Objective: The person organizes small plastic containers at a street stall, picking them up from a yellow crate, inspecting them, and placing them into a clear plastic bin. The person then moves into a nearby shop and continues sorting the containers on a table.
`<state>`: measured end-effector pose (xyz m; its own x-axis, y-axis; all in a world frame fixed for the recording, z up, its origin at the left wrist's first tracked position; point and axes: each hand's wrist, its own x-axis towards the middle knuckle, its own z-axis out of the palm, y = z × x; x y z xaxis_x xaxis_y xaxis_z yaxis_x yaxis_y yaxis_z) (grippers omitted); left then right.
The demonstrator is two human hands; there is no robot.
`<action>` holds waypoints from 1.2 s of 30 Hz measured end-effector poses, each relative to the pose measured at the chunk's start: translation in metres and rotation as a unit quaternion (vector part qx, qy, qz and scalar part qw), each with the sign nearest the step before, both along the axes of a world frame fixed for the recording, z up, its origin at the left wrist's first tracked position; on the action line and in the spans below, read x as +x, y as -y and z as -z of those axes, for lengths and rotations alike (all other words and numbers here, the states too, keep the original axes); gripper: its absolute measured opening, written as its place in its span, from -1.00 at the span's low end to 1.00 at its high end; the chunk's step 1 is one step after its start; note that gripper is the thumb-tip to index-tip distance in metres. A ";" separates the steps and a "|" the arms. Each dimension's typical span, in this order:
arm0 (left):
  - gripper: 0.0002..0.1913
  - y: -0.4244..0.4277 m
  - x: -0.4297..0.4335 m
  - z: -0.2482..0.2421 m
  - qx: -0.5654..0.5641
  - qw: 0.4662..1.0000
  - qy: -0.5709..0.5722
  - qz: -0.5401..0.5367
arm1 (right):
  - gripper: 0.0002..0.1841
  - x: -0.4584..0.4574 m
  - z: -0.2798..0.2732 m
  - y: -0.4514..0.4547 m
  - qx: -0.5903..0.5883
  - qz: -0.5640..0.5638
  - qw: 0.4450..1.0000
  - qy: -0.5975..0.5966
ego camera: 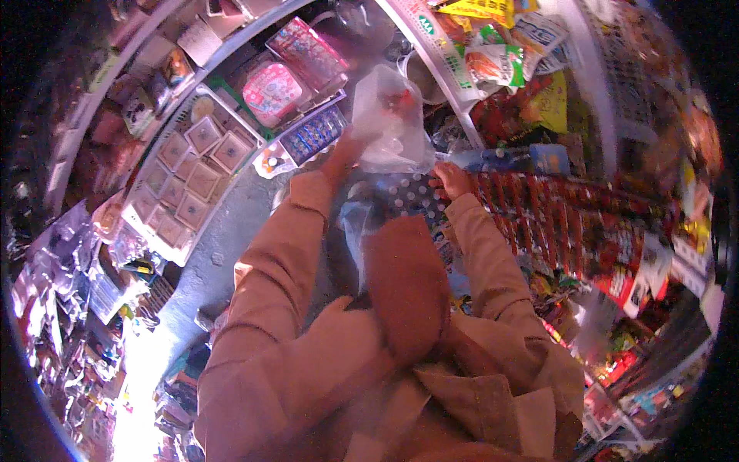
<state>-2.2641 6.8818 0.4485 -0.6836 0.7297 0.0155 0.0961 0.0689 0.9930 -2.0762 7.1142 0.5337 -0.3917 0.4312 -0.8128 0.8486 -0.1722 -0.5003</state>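
A translucent white plastic container (388,124), with red showing on its far part, is held up in front of me. My left hand (348,151) grips its left side, and the fingers are partly hidden behind it. At its lower right corner, my right hand (453,180) has curled fingers that pinch the edge. Just left of my left hand lies a blue patterned pack (313,134) on the shelf. Dark fabric with white dots (409,193) shows beneath the container.
To the left, a white basket (183,254) holds several square clear-lidded boxes (202,178). A pink box (271,92) stands beyond it. Bagged food packets (493,63) fill the right shelf, above rows of red packets (554,219). Grey floor (225,213) shows at left.
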 end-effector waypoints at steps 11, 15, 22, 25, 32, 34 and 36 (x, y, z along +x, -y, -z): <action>-0.36 -0.065 -0.042 0.040 -0.091 0.968 0.177 -0.152 | -0.54 -0.096 0.122 -0.087 0.067 0.040 0.996 -0.037; -0.34 -0.086 -0.050 0.073 -0.034 0.958 0.250 -0.137 | -0.53 -0.126 0.160 -0.118 0.104 0.085 0.989 -0.061; -0.08 -0.094 -0.027 0.119 -0.075 0.959 0.235 -0.136 | -0.73 -0.142 0.211 -0.163 0.078 0.188 0.977 -0.071; 0.03 -0.102 -0.024 0.116 -0.079 0.937 0.296 -0.166 | -0.64 -0.139 0.245 -0.185 0.132 0.255 0.954 -0.092; 0.20 -0.136 -0.048 0.081 -0.167 0.951 0.204 -0.165 | -0.47 -0.154 0.292 -0.252 0.302 0.148 0.921 -0.198; 0.21 -0.147 -0.061 0.077 -0.144 0.950 0.252 -0.118 | -0.47 -0.158 0.290 -0.257 0.326 0.129 0.912 -0.212; 0.19 -0.159 -0.067 0.072 -0.135 0.958 0.226 -0.117 | -0.48 -0.162 0.285 -0.257 0.346 0.112 0.905 -0.220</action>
